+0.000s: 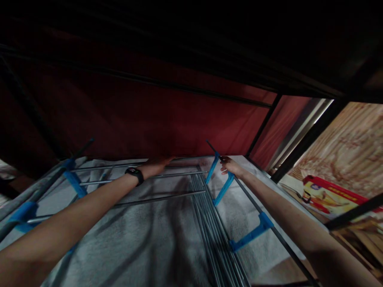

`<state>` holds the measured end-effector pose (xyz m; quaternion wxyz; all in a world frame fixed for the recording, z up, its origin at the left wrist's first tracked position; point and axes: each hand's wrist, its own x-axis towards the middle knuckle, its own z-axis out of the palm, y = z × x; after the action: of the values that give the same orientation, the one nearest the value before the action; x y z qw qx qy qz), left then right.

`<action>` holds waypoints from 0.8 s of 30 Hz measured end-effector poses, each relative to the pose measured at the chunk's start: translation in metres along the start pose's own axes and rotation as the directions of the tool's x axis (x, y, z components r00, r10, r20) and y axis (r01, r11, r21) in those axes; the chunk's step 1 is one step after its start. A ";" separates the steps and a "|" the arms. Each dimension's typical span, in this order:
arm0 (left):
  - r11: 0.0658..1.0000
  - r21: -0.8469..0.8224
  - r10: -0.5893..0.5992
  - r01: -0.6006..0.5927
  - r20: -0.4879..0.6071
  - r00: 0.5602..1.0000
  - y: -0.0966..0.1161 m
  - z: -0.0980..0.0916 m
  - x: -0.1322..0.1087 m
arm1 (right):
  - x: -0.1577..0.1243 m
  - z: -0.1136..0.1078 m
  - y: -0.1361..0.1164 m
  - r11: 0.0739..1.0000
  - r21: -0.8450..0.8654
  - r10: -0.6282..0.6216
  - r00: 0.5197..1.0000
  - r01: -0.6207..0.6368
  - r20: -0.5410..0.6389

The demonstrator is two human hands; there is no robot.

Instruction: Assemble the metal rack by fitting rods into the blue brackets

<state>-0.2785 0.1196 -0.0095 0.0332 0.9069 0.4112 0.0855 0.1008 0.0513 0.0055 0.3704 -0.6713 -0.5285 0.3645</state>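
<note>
My left hand (156, 165), with a black watch (134, 174) on its wrist, reaches far in and lies flat with fingers stretched out on the back metal rods (167, 174) of a rack frame. My right hand (229, 166) is closed round a blue plastic connector (223, 189) and the dark rod it sits on at the frame's right side. A bundle of loose grey metal rods (211, 227) lies lengthwise between my arms on white-grey fabric (155, 235).
A dark red fabric wall (155, 115) closes the back. More blue connectors sit at the left (73, 181) and lower right (254, 233). Black frame poles (302, 145) rise at the right; beyond them lies a red and yellow printed box (329, 197).
</note>
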 end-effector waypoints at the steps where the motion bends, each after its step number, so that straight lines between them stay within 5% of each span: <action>1: 1.000 0.008 -0.001 0.001 0.005 1.000 0.001 0.000 -0.001 | 0.002 0.000 -0.001 1.000 0.000 -0.012 1.000 0.012 -0.008; 16: 0.995 0.083 0.048 -0.047 -0.015 0.999 0.016 0.005 0.011 | 0.023 0.002 0.002 0.953 -0.199 -0.229 0.973 0.227 0.015; 24: 0.997 -0.020 0.070 -0.071 -0.057 0.996 0.031 0.014 0.036 | 0.019 0.005 -0.002 0.957 -0.249 -0.154 0.988 0.147 -0.010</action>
<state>-0.2301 0.1266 -0.0145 0.0284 0.9176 0.3789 0.1166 0.0988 0.0712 0.0025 0.3182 -0.6752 -0.6139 0.2568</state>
